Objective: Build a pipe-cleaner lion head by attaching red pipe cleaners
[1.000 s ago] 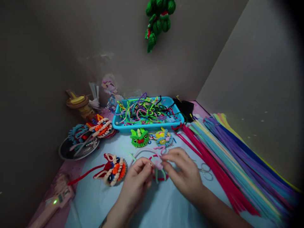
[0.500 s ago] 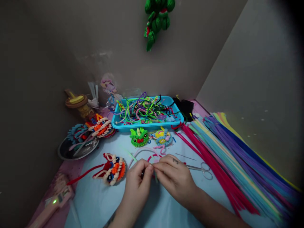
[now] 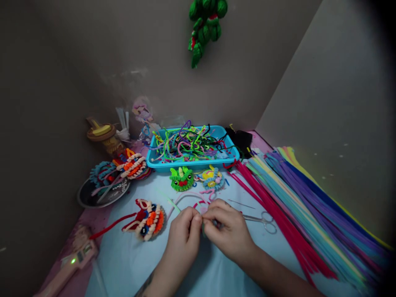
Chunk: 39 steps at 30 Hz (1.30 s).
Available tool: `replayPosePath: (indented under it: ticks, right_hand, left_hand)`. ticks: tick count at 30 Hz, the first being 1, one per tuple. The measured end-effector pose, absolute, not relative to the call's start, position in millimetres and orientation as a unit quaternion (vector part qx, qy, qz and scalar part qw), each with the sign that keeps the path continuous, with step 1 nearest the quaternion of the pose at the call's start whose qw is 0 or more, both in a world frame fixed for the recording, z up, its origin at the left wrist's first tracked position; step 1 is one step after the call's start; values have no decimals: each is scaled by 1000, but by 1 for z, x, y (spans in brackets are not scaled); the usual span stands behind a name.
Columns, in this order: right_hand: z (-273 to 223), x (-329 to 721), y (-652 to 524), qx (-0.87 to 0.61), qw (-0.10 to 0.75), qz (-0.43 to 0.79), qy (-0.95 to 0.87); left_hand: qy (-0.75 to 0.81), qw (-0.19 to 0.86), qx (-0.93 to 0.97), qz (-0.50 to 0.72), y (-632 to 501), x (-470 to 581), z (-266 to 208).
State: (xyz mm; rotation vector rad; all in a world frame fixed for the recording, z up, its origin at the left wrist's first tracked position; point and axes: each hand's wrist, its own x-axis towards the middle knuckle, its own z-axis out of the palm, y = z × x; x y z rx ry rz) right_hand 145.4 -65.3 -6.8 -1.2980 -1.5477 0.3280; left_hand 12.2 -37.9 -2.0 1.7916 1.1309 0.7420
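My left hand (image 3: 185, 233) is closed, thumb and forefinger pinched, with a light-green pipe cleaner (image 3: 173, 204) sticking out past its knuckles. Fingertips almost meeting it, my right hand (image 3: 229, 231) also pinches; a bit of green shows below its fingers, and the rest of the piece is hidden. Behind the hands lie a pale pink loop (image 3: 188, 194) and some red strands. To the left is an orange, cream and blue lion-head figure (image 3: 150, 220) with a red cord. Small scissors (image 3: 262, 221) and a thin metal needle-like tool (image 3: 241, 203) rest to the right.
A blue tray (image 3: 193, 166) of pipe-cleaner scraps stands at the back, a green dragon head (image 3: 182, 179) and a blue-yellow figure (image 3: 213, 178) before it. Bundled pipe cleaners (image 3: 297, 206) fill the right. At left are a metal bowl (image 3: 88, 201) and a pink glue gun (image 3: 69, 268).
My right hand's fingers have curled in more and shifted slightly at the pinch. My left hand stays nearly in place, still pinching.
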Motion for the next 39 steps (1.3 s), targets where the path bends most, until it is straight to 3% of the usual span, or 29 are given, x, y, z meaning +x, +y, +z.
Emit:
replayPosePath:
  ticks: [6, 11, 15, 21, 27, 36, 39]
  right_hand:
    - [-5, 150, -65, -549, 535, 195, -611]
    - [-1, 167, -62, -572, 572, 184, -558]
    - [1, 178, -60, -559, 545, 177, -599]
    - [-5, 175, -61, -568, 555, 92, -602]
    - [0, 168, -70, -458, 535, 137, -697]
    - [7, 162, -76, -428, 517, 71, -738]
    - [7, 164, -75, -415, 505, 56, -755]
  left_hand:
    - [435, 539, 661, 289, -34, 14, 2]
    - [386, 686, 558, 264, -32, 6, 0]
    - [337, 749, 505, 265, -31, 2, -4]
    - [340, 732, 506, 303, -31, 0, -2]
    - [349, 708, 521, 324, -30, -2, -1]
    - [376, 662, 551, 342, -30, -3, 0]
    - [394, 601, 600, 352, -30, -1, 5]
